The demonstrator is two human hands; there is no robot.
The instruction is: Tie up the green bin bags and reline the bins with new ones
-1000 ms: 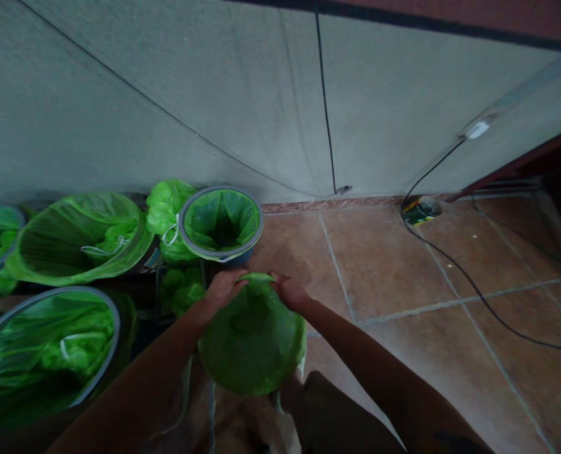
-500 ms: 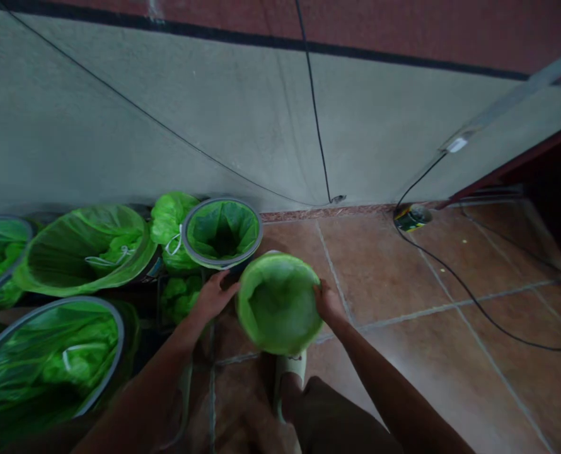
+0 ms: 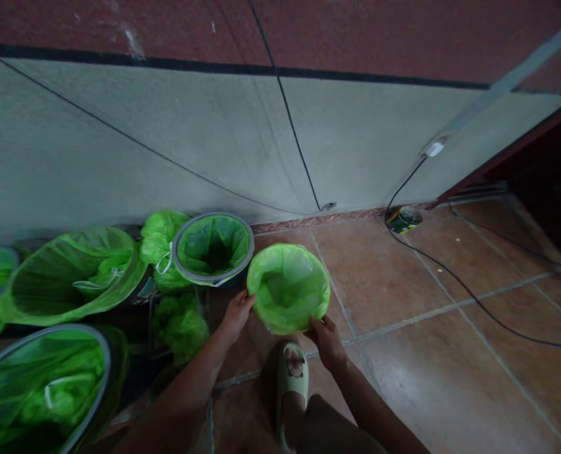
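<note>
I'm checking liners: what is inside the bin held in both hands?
Inside the bin, a green liner shows, darker toward the bottom. It covers the bin's own inner surface, which cannot be seen.

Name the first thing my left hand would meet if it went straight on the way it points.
The held green-lined bin: the left hand points at its side and seems to grip it, though depth is hard to judge.

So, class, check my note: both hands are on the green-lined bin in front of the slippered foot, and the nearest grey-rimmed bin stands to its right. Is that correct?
Not quite: the head view shows the nearest grey-rimmed bin to the left of the green-lined bin. The left hand and right hand are indeed on the latter.
</note>
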